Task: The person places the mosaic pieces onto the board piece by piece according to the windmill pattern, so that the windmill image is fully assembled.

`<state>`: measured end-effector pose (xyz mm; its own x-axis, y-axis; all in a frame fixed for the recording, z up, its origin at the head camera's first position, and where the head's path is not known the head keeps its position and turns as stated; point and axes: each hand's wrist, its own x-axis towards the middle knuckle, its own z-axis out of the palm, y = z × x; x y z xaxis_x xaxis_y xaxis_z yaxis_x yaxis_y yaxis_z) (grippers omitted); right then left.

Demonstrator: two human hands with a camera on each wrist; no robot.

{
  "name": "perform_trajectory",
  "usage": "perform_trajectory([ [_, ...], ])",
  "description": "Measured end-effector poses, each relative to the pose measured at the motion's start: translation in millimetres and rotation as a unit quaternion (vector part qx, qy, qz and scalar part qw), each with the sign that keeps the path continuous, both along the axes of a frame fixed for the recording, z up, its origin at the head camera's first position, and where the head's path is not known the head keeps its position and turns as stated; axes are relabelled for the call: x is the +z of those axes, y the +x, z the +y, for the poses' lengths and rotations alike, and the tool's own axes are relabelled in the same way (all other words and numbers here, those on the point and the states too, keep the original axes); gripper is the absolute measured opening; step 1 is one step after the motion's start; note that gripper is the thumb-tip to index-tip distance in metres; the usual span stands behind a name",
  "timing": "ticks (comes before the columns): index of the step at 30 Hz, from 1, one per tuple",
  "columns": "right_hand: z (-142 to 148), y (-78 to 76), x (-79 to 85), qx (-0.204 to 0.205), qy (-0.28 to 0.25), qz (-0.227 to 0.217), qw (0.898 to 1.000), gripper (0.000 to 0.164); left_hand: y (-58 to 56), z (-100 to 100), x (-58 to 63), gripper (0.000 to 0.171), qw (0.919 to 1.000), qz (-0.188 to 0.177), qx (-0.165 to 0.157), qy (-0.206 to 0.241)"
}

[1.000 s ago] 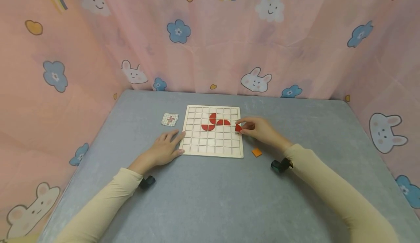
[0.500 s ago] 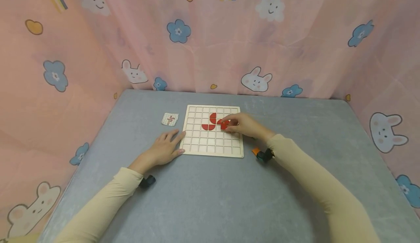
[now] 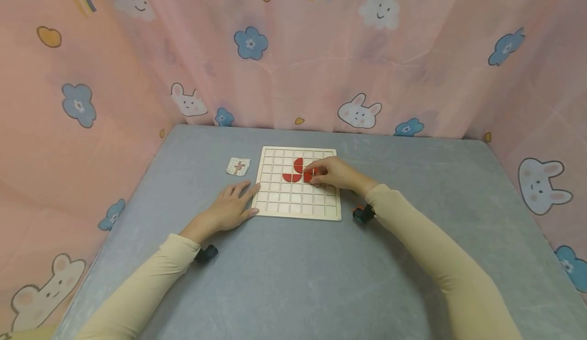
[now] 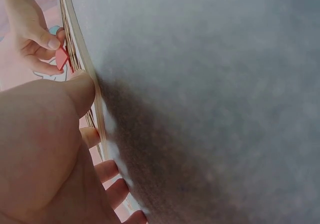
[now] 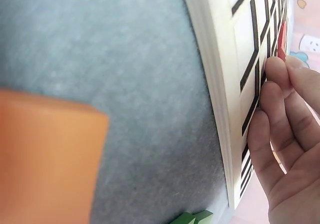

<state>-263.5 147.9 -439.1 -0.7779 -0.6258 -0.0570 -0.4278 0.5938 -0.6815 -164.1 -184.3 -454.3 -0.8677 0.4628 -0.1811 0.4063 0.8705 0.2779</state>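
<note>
My right hand [image 3: 337, 173] pinches a red quarter-circle tile [image 4: 61, 58] between thumb and fingers. It holds the tile low over the right-centre squares of a pale wooden grid board [image 3: 275, 202], and the fingers partly cover it. More red quarter-circle tiles [image 3: 292, 178] lie in the grid just left of that hand, with others [image 3: 298, 165] above them. At the board's left edge rests my left hand [image 3: 229, 208], fingers spread, thumb and fingertips against the rim. In the right wrist view, the other right fingers [image 5: 260, 134] lie along the grid lines.
A small paper card [image 3: 238, 166] with a printed grid and coloured pattern lies left of the board. An orange tile [image 5: 45, 159] sits on the grey table right of the board, with green pieces [image 5: 192, 218] nearby. A pink patterned curtain [image 3: 293, 75] surrounds the table.
My right hand has carried the red tile leftward from the board's right edge to beside the red tiles near the centre. My left hand has stayed at the left rim.
</note>
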Motion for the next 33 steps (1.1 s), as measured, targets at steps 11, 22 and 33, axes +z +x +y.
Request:
perform_trajectory([
  [11,-2.4,0.1,1.4,0.001,0.017,-0.007,1.0,0.035,0.7,-0.5,0.2,0.067,1.0,0.0,-0.002,0.004],
  [22,-2.7,0.6,-0.3,0.011,0.017,0.017,1.0,0.035,0.3,0.6,2.1,0.066,1.0,0.001,-0.005,-0.003],
  [33,-3.1,1.4,-2.9,0.012,0.014,0.024,1.0,0.033,0.9,0.8,2.8,0.066,1.0,0.002,-0.005,-0.001],
])
